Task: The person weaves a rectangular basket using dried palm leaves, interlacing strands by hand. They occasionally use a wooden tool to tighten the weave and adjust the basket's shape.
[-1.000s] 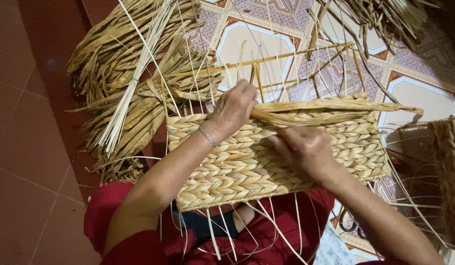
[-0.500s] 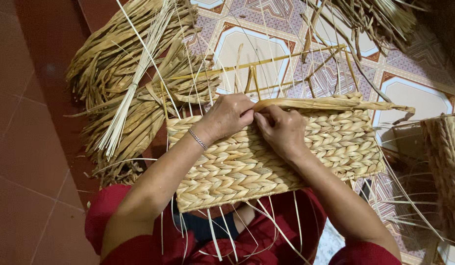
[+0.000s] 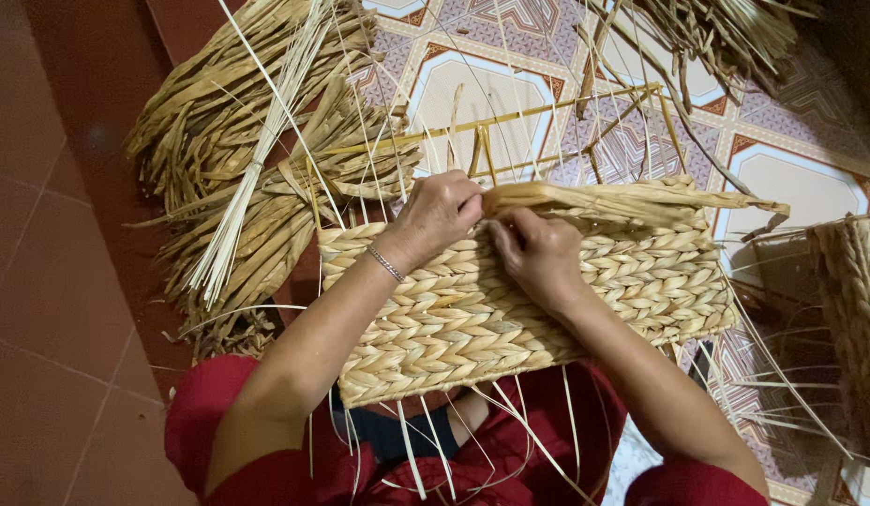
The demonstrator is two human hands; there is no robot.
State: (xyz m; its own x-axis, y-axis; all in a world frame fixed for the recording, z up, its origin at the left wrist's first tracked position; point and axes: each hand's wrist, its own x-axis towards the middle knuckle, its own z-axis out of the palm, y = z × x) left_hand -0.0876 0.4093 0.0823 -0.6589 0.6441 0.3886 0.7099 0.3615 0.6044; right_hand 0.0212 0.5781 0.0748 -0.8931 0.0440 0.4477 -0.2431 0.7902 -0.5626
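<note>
A: Where's the woven straw panel (image 3: 510, 300)?
B: On the lap, over the tiled floor (image 3: 491, 84).
A: Fingers?
B: Left hand (image 3: 435, 217) and right hand (image 3: 538, 253) both pinch the loose straw strand (image 3: 632, 197) at the panel's top edge. Dried straw pile (image 3: 257, 159) lies left.

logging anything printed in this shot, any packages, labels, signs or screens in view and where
None in view: no package, label, sign or screen.
Woven panel: on the lap, rectangular, tan braided rows, under the left hand and right hand.
Loose straw bundle: on the floor, upper left, pale yellow-brown.
Floor tiles: above the panel, patterned cream, purple and orange, no writing.
</note>
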